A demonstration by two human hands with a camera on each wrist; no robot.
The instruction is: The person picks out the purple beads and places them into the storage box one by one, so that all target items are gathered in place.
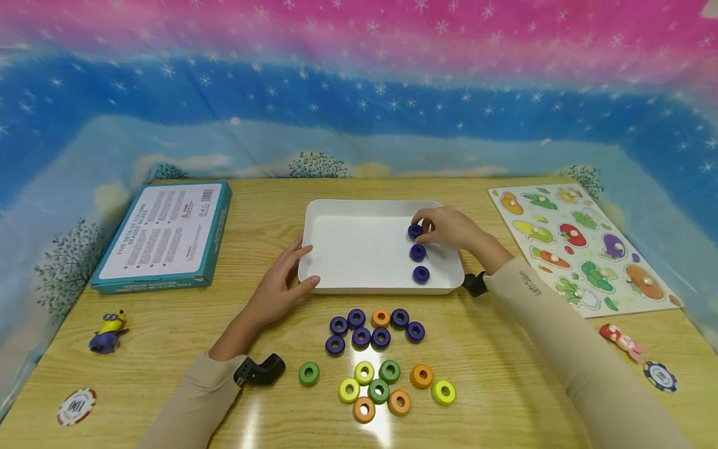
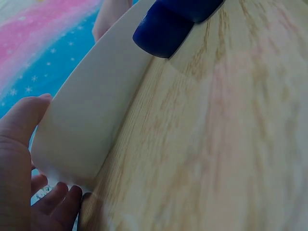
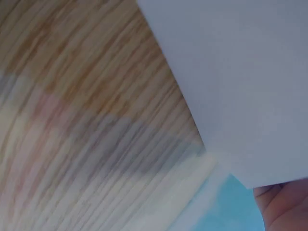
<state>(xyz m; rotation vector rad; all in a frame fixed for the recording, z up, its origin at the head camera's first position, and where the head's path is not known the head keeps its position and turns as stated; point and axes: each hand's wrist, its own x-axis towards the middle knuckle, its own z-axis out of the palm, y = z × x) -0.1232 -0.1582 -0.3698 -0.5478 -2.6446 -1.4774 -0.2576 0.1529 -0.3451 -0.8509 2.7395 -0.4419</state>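
In my head view, my right hand (image 1: 450, 229) pinches a purple ring (image 1: 414, 236) narrowly between thumb and fingers, inside the right end of the white tray (image 1: 359, 289); whether it touches the tray's floor I can't tell. It lies at nine o'clock from my palm. Two more rings (image 1: 417, 258) sit in line at about six o'clock from it, so the row runs twelve to six, across the tray's long axis, which lies three to nine. The loose purple rings (image 1: 361, 345) are outside on the table (image 1: 258, 215): seven o'clock from my right hand, four o'clock from my left hand (image 1: 276, 290), which is nearer.

In my left wrist view, that hand holds the tray's corner, thumb at nine o'clock, fingers at seven; two loose rings, looking blue, show near twelve, just beside the tray wall.

In my right wrist view, the tray fills one to three o'clock and a bit of hand shows at five; my grip and its ring are out of sight.
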